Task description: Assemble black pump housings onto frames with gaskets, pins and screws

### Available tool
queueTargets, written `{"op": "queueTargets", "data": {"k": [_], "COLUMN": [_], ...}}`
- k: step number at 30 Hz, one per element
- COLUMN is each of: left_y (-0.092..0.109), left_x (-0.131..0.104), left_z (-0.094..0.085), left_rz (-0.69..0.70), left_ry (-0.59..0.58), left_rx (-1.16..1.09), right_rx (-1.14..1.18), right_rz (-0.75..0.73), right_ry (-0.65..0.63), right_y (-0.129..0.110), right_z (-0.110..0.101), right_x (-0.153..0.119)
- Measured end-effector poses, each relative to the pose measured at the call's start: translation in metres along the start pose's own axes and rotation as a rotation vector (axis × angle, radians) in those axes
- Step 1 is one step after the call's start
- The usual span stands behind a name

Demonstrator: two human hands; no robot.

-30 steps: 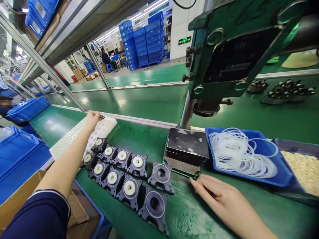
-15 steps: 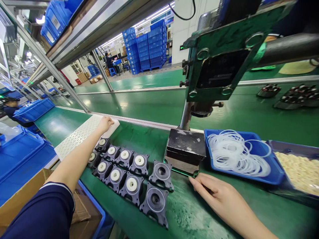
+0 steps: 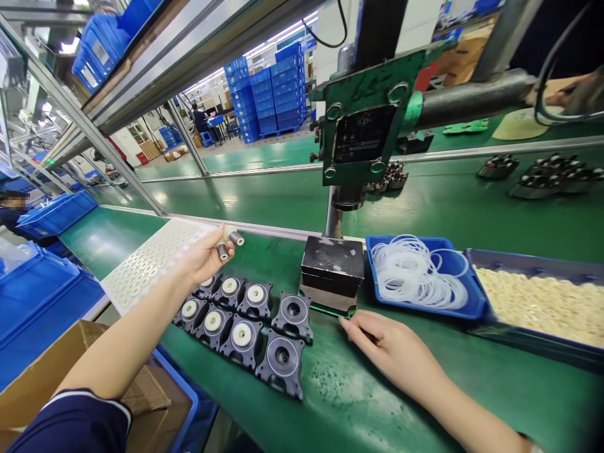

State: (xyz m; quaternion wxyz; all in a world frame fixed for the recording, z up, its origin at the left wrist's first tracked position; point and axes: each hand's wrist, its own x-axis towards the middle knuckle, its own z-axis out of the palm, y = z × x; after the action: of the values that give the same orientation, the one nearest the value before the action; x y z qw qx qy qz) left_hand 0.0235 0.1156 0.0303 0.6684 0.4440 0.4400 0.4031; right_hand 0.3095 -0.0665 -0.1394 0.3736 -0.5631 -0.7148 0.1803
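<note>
My left hand [image 3: 211, 256] is raised above the far row of parts, its fingers closed around two small grey cylinders with pale ends, one [image 3: 223, 251] low and one [image 3: 236, 238] at the fingertips. Below it lie two rows of black square housings [image 3: 242, 340]. Most carry a white ring [image 3: 242, 335] in the middle; the two on the right, such as the nearest housing [image 3: 282, 357], show a bare dark centre. My right hand [image 3: 389, 343] rests on the green bench, thumb and fingers pinched at the front corner of the press base [image 3: 330, 267]. What it pinches is hidden.
A green press head [image 3: 363, 126] hangs over the base. Right of it stand a blue bin of clear rings [image 3: 415, 274] and a bin of cream-coloured rings [image 3: 542, 302]. A white sheet with rows of rings [image 3: 141, 267] lies left; a cardboard box [image 3: 155, 402] sits below the bench edge.
My left hand has come back from the white sheet toward the right and now shows two grey cylinders in its fingers. My right hand stays by the press base. The view has shifted.
</note>
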Motion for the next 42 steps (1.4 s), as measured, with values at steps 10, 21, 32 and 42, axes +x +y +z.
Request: {"op": "queueTargets", "data": {"k": [10, 21, 32, 42], "left_y": [-0.033, -0.068, -0.062, -0.108], "left_x": [-0.036, -0.051, -0.065, -0.116], "left_z": [0.049, 0.071, 0.066, 0.062], "left_rz": [-0.056, 0.109, 0.502, 0.111], "left_ry": [-0.231, -0.318, -0.306, -0.282], "left_rx": [0.124, 0.810, 1.099, 0.607], "right_rx": [-0.034, -0.051, -0.026, -0.053], "right_rz": [0.011, 0.032, 0.027, 0.025], "right_ry": [0.017, 0.009, 0.009, 0.016], "right_y": [-0.005, -0.009, -0.009, -0.008], "right_z": [-0.003, -0.007, -0.006, -0.006], "right_x": [0.003, 0.006, 0.006, 0.004]}}
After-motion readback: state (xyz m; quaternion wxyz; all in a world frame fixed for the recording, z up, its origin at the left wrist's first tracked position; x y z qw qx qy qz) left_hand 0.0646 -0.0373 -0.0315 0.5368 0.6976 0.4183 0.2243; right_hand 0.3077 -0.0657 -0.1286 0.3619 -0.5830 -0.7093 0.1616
